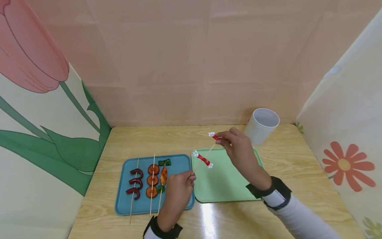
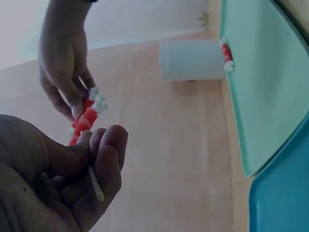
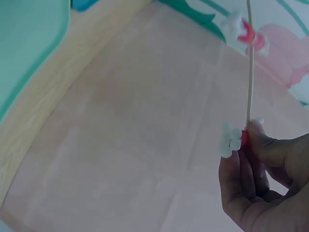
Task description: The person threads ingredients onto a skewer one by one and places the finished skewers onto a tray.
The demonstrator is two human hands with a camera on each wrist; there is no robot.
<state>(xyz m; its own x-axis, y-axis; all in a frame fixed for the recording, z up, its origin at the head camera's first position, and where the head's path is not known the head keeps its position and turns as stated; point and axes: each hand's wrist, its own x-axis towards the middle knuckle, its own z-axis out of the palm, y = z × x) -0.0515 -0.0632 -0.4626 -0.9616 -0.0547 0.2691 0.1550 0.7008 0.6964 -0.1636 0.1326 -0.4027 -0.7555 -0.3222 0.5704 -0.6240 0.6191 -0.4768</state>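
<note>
My left hand (image 1: 177, 191) grips the lower part of a thin wooden skewer (image 1: 210, 149), whose blunt end (image 2: 98, 189) sticks out below the fingers in the left wrist view. Threaded partway up the stick is a red piece with white frilly ends (image 1: 204, 160), like a toy crab or prawn piece. With thumb and fingertips, my right hand (image 1: 242, 157) pinches a second such red-and-white piece (image 1: 214, 136) at the skewer's upper end. A third red-and-white piece (image 2: 227, 55) lies on the green tray (image 1: 215, 191), below both hands; my right hand hides it in the head view.
Left of the green tray, a blue tray (image 1: 123, 202) bears three loaded skewers: curled dark-red sausages (image 1: 136, 182), round orange-brown slices (image 1: 152, 180), and an orange piece between green ones (image 1: 163, 175). A white cup (image 1: 259, 127) stands behind the green tray, near the back wall.
</note>
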